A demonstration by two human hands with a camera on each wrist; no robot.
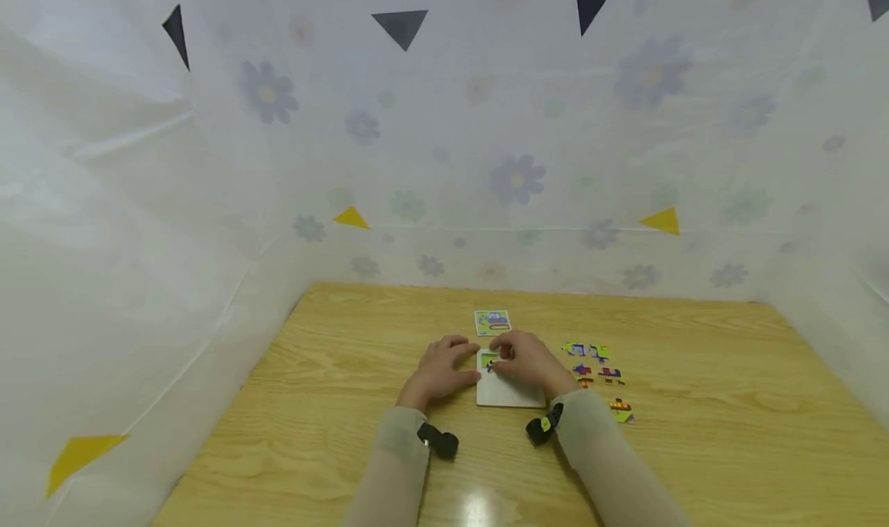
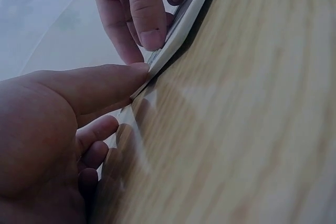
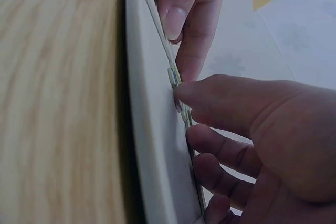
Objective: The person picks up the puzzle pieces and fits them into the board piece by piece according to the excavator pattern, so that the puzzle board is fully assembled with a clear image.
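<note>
Head view: both hands are meeting over a white board (image 1: 510,392) lying flat at table (image 1: 694,434) centre, the left hand (image 1: 441,371) resting at the board's 9 o'clock edge with fingers loosely bent, the right hand (image 1: 531,361) lying over its 12 o'clock end and pressing a piece (image 1: 489,362) there, while loose pieces (image 1: 593,369) are lying at 3 o'clock and a card (image 1: 492,322) at 12 o'clock. Left wrist view: the left thumb (image 2: 100,85) is touching the board's (image 2: 181,30) edge, its other fingers hanging loosely curled and gripping nothing, and the right fingers (image 2: 144,14) are pressing down at 12 o'clock. Right wrist view: the right thumb (image 3: 226,100) is pushing a thin piece (image 3: 176,77) flat against the board (image 3: 152,129), other fingers loosely curled at 5 o'clock, nothing pinched, the left fingers (image 3: 184,9) lying at 12 o'clock.
</note>
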